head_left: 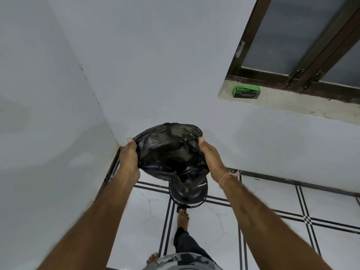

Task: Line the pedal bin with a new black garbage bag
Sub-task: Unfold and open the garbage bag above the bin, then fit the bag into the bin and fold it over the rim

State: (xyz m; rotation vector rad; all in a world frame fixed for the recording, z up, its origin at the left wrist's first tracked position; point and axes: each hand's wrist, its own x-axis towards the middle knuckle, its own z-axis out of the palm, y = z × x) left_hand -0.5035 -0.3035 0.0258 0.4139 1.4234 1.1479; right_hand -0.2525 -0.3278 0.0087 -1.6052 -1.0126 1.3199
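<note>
Your left hand (129, 158) and right hand (210, 158) pinching opposite edges of the black garbage bag (169, 151), mouth held wide above the pedal bin (187, 195), bag hiding most of the bin, your bare foot (182, 219) on its pedal, green box (246, 91) on the window ledge (292, 106).

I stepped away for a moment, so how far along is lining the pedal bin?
Done: a black bag is out and opened. In hand: the left hand and right hand spread its mouth above the pedal bin, a foot at the pedal. Left: seating it and folding the edge over the rim.
</note>
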